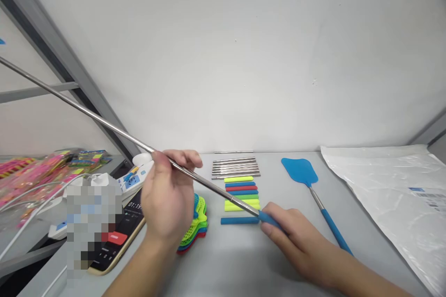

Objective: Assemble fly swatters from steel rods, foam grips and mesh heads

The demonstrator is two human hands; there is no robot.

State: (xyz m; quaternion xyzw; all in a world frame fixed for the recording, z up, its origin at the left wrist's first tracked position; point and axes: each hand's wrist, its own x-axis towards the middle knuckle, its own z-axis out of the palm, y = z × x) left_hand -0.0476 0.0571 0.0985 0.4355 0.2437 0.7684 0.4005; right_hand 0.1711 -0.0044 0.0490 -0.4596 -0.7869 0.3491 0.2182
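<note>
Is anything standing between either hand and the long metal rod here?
Nothing visible stands in the way. The rod passes between the thumb and fingers of the left hand, and the right hand grips its blue handle.

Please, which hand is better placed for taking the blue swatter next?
Right, I think: the right hand is nearer to the blue swatter, though its grip must first leave the blue handle. The left hand is farther, at the metal rod.
</note>
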